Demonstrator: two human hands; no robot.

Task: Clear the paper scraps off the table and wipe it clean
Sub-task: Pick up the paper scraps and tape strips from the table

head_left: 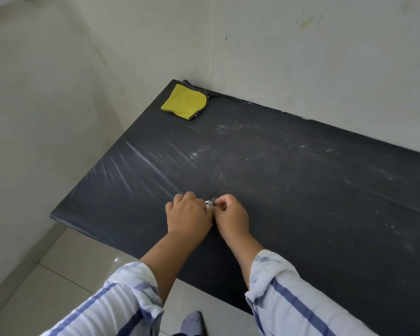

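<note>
left hand (188,214) curls round white scraps (207,202) (knuckles up); right hand (230,215) fingers (224,199) pinch grey scrap (213,203).

No text, label or number can be read anywhere here.

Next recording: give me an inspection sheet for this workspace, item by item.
Surface: black table, creased covering, streaked with white dust.
Job's things: yellow cloth folded at the far left corner; white scraps and grey scrap between the hands.
Clutter: nothing seen.
Hands: left hand curled round the white scraps; right hand pinches the grey scrap in its grip.
Cables: nothing seen for certain; a dark strip behind the cloth is unclear.
Surroundings: grey walls, tiled floor.
</note>
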